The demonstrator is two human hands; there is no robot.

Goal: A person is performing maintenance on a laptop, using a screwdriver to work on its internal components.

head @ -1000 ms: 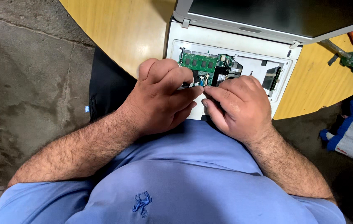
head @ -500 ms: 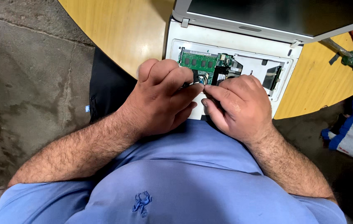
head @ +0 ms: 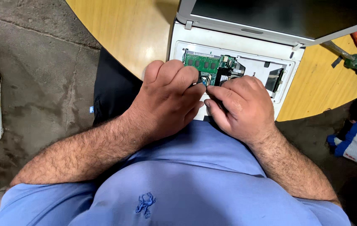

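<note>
Unchanged since earlier: left hand (head: 168, 102) and right hand (head: 239, 106) stay curled, fingertips meeting over laptop (head: 237, 62) green board (head: 203, 63); held item indiscernible.

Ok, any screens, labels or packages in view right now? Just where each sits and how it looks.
Laptop screen: top of view, above the opened white base; dark, unlit panel in a silver-grey frame.
Small tag: on the dark cloth at the table edge, beside the left hand; tiny blue square.
No packages visible. The right hand hides part of the open bay.
</note>
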